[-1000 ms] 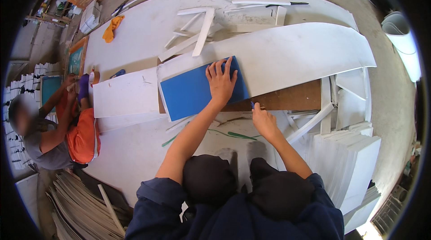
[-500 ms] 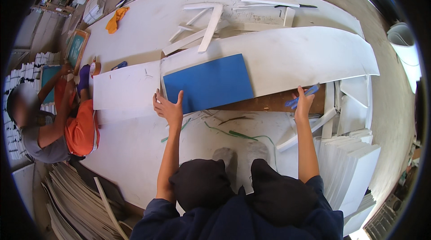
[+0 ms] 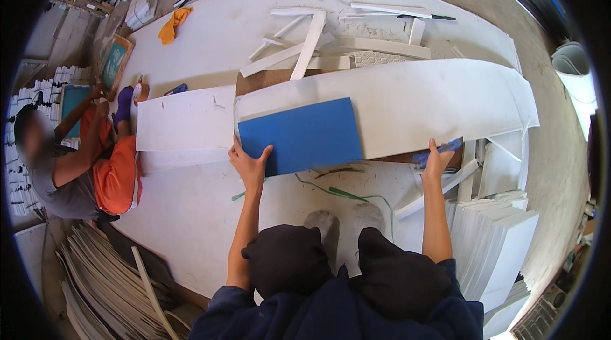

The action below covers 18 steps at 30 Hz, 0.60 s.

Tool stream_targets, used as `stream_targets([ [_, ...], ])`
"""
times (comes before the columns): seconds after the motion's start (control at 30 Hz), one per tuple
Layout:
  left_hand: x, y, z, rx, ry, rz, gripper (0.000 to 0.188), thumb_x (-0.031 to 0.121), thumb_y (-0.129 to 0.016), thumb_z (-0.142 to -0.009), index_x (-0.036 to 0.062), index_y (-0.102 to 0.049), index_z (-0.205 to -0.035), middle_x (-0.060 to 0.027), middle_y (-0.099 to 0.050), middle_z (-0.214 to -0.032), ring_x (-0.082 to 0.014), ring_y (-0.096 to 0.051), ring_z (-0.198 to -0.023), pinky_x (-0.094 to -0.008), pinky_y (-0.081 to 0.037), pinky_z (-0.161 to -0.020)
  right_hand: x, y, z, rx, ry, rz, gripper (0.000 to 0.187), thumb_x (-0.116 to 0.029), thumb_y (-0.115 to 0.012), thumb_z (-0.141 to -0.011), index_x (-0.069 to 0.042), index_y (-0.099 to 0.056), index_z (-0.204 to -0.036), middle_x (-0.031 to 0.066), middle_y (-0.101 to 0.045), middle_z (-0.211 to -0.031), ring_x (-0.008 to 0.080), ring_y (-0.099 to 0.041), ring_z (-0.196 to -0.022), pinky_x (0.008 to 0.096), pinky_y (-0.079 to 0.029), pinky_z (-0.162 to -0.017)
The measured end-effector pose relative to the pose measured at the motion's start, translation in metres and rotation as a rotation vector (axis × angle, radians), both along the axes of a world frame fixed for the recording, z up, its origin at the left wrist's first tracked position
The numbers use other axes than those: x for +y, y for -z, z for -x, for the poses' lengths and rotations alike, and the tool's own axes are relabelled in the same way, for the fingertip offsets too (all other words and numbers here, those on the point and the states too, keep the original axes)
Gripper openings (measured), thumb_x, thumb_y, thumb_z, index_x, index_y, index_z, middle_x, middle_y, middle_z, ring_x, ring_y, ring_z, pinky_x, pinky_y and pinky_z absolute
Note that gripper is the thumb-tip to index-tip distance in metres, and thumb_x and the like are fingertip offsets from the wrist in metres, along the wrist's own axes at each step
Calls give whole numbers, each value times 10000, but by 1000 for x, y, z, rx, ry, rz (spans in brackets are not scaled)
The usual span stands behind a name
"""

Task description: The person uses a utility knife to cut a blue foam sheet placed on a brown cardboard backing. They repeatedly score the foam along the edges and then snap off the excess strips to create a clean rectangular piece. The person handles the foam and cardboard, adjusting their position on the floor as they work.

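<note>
My left hand (image 3: pixel 250 163) grips the near left corner of a flat blue rectangular panel (image 3: pixel 302 136), thumb on its top and fingers at its left edge. Beneath the panel lies a long white sheet (image 3: pixel 439 98) with a rounded right end. In my right hand (image 3: pixel 438 160) is a blue utility knife (image 3: pixel 440 151), held at the sheet's near edge; whether its blade is out I cannot tell. Under the sheet, a brown board (image 3: pixel 259 80) shows at the far left and beside my right hand.
White offcut strips (image 3: pixel 305 47) lie beyond the sheet. At right stands a stack of white boards (image 3: pixel 499 238); green strips (image 3: pixel 347 193) lie near my feet. A person in orange shorts (image 3: pixel 116 177) sits at left, near a tape roll (image 3: pixel 140 90).
The blue panel and white sheet have slid toward me, covering more of the brown board's near side and baring its far left. Both hands have come nearer; the left has closed onto the panel.
</note>
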<state>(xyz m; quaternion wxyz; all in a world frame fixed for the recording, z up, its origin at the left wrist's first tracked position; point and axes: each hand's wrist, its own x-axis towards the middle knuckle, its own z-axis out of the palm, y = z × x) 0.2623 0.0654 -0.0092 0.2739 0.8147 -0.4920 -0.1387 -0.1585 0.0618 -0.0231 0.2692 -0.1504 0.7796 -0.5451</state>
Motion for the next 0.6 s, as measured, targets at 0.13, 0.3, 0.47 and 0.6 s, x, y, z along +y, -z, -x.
stream_targets([
  [0.13,12,-3,-1,-109,-18,-20,969,469,-756,-616,0,-290,-1325,-192,-356,-1172,-346,-338,-1100,-432,-305,-936,21,-9,2,464,-101,-323,407,-99,-603,-793,18,-365,-1101,173,-402,-1067,279,-410,-1025,412,-346,-883],
  [0.3,6,-26,14,-323,-70,-168,912,465,-751,-628,16,-334,-1303,-172,-341,-1170,-339,-324,-1106,-431,-306,-934,1,-38,-38,510,-525,-138,257,-133,-574,-818,18,-441,-977,147,-533,-907,291,-532,-889,402,-409,-793],
  [0.47,6,-16,6,-130,6,-34,872,429,-762,-635,-10,-360,-1272,-177,-360,-1155,-332,-339,-1094,-423,-311,-938,-25,-43,-121,128,-909,-70,246,-70,-585,-805,7,-406,-955,126,-606,-850,259,-613,-772,341,-473,-676],
  [0.6,5,-9,4,-102,-11,-42,859,439,-751,-651,-49,-371,-1247,-192,-382,-1151,-326,-349,-1102,-416,-313,-946,-34,-40,-132,91,-910,-116,259,-24,-584,-793,-4,-388,-961,118,-613,-833,246,-621,-746,330,-486,-658],
])
